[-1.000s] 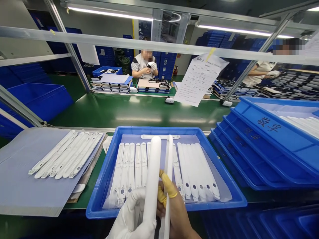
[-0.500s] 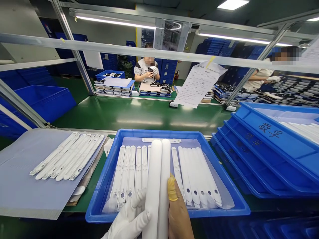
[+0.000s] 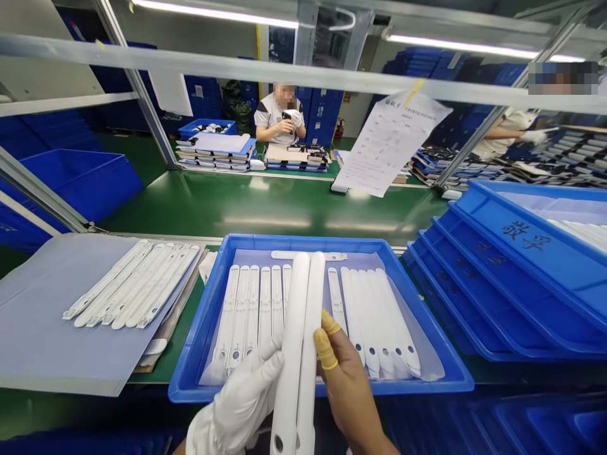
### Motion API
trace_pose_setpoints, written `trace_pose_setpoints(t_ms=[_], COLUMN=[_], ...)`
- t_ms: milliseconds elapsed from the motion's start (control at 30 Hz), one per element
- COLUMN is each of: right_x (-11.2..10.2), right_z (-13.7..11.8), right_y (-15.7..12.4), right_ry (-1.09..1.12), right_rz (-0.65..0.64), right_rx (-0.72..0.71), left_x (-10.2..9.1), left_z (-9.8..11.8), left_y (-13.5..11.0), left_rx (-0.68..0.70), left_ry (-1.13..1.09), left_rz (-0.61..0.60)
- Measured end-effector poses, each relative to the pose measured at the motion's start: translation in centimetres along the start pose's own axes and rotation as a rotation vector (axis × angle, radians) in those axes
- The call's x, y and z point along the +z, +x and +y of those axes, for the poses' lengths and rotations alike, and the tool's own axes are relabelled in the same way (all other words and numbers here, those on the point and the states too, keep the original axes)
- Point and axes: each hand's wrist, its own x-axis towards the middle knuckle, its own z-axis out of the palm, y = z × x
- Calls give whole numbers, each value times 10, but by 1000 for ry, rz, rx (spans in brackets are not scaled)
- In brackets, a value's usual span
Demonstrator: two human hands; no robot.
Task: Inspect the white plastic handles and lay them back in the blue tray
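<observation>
Two long white plastic strips (image 3: 294, 328) with rounded ends stand side by side in front of me. The left one shows a dark hole near its lower end. My left hand (image 3: 246, 392), in a white glove, is closed along the left strip. Yellow finger cots cover the thumb and a fingertip of my right hand (image 3: 346, 373), which grips the right strip's edge. Behind and below them lies a blue tray (image 3: 190, 354) lined with pale sheet. Rows of similar strips (image 3: 374, 316) lie in it, and one lies crosswise at its far end.
At left, more white strips (image 3: 137, 284) lie on a pale sheet (image 3: 38, 316). Stacked blue trays (image 3: 512, 278) stand at right. A paper form (image 3: 389, 145) hangs from the metal rail (image 3: 227, 69). Two people work beyond the green bench (image 3: 227, 202).
The held strips have shifted and show the left one's hole at the bottom. My right hand has turned, bringing a second finger cot into sight. The view has moved slightly.
</observation>
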Motion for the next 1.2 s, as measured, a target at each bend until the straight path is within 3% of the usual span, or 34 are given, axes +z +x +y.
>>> trace_pose_setpoints(t_ms=[200, 333, 433, 633, 767, 967, 1200], right_x=[-3, -10, -20, -47, -56, -57, -72], right_z=[-8, -10, -6, 11, 26, 29, 14], right_y=[30, 57, 78, 116, 124, 121, 128], right_ry=[6, -126, -318, -713, -948, -1125, -1458], right_rz=[-9, -9, -17, -1, -12, -63, 173], right_rx=[6, -36, -68, -43, -17, 40, 28], left_x=[15, 18, 11, -23, -36, -36, -46], left_z=[8, 13, 14, -4, -18, -19, -20], left_y=[24, 41, 57, 91, 92, 92, 101], left_rx=[-9, -40, -58, -73, -42, 120, 75], left_ry=[-61, 15, 197, 679, 975, 1480, 1834], left_rz=[79, 116, 138, 185, 104, -68, -295])
